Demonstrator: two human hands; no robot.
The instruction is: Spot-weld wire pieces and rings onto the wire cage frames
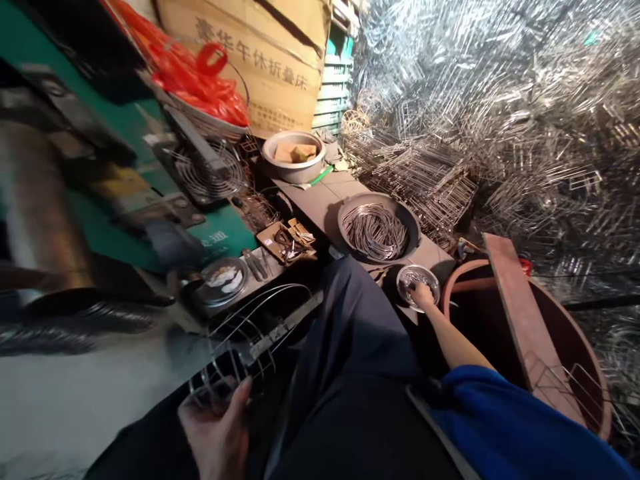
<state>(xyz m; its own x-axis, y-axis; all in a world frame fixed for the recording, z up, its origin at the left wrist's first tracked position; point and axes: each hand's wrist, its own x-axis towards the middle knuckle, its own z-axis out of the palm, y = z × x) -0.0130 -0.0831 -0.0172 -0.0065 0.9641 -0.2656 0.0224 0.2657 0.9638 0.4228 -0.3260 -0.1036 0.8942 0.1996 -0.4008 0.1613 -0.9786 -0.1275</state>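
At the lower left, my left hand (220, 423) is closed around the near end of a bent wire rack (243, 340) with curved ribs. The rack is slightly blurred and lies against a flat metal bar (285, 327) beside my knee. On the right, my right hand (421, 295) reaches down into a small metal bowl (434, 277), its fingertips together among small shiny pieces. What those fingertips hold is hidden. Just beyond the bowl, a wide round pan (416, 230) contains a heap of bent wire rods (375, 232).
A large reddish tub (590, 360) with a plank (520, 300) across it stands at my right. Piles of wire racks (425, 177) fill the far right. Green machinery (227, 233) is at my left. A white basin (295, 173) and a cardboard box (250, 60) stand farther back.
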